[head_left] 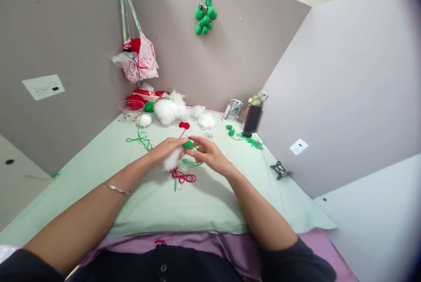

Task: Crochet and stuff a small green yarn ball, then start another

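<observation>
Between my two hands is a small green crocheted piece [187, 144], pinched by the fingers of both. My left hand [167, 148] is closed on it from the left, and a tuft of white stuffing [171, 159] shows under that palm. From the right, my right hand [208, 155] grips the same piece with bent fingers. Green yarn [191, 163] trails below the hands. Loose red yarn [184, 176] lies on the cloth beneath them. A red crocheted bow [184, 125] rests just beyond my fingertips.
Behind the hands sit a big heap of white stuffing [169, 108], a white yarn ball [144, 120] and a clear tub [131, 110]. At right stand a pen cup [233, 110] and a phone [252, 118], near green yarn scraps [253, 141] and a black stand [280, 170].
</observation>
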Tool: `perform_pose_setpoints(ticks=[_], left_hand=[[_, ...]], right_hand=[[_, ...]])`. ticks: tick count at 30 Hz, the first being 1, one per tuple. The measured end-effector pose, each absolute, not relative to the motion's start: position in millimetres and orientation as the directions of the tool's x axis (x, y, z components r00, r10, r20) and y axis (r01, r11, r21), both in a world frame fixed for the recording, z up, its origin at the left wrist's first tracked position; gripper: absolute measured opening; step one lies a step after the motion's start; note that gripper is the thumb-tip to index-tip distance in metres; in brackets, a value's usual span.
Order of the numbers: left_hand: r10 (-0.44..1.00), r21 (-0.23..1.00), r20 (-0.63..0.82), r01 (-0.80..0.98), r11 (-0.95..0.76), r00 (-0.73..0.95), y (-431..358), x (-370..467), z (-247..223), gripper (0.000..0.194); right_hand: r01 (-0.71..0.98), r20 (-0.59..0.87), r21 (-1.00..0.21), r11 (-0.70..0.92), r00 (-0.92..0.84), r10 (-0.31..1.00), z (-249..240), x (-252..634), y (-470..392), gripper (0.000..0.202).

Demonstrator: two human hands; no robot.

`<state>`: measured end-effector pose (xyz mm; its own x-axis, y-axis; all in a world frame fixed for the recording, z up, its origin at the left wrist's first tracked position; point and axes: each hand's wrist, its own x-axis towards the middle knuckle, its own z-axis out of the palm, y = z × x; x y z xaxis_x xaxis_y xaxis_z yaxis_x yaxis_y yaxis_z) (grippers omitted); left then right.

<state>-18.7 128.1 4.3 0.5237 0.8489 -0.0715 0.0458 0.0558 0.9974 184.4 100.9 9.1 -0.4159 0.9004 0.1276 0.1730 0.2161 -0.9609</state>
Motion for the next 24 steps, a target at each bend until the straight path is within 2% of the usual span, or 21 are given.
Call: perform_pose_setpoints(ticks=[2, 5, 13, 18, 21, 24], left_hand=[[0.848, 0.996, -0.076, -0.005, 0.093, 0.525, 130, -20, 3, 0.046], [0.838, 0.985, -0.083, -0.080, 0.149, 0.540, 134, -21, 0, 0.043], [0.794, 0.947, -0.096, -0.191, 0.258, 0.600, 133, -14, -3, 0.039], [0.780, 0.938, -0.128, -0.180, 0.296, 0.613, 122, -8, 4, 0.036], [0.776, 0.939, -0.140, -0.167, 0.301, 0.614, 119, -8, 7, 0.039], [0.788, 0.939, -0.150, -0.163, 0.302, 0.597, 120, -8, 4, 0.038]], right_hand=[[0.139, 0.071, -0.981, 0.136, -0.394, 0.916, 7, 189, 105, 0.042], [0.058, 0.092, -0.991, 0.119, -0.341, 0.936, 7, 195, 109, 0.032], [-0.077, 0.161, -0.986, 0.148, -0.204, 0.966, 8, 189, 110, 0.040], [-0.164, 0.156, -0.978, 0.129, -0.160, 0.975, 10, 185, 108, 0.040], [-0.074, 0.135, -0.990, 0.124, -0.174, 0.975, 11, 183, 104, 0.032], [0.183, 0.132, -0.964, 0.192, -0.297, 0.946, 13, 183, 99, 0.026]])
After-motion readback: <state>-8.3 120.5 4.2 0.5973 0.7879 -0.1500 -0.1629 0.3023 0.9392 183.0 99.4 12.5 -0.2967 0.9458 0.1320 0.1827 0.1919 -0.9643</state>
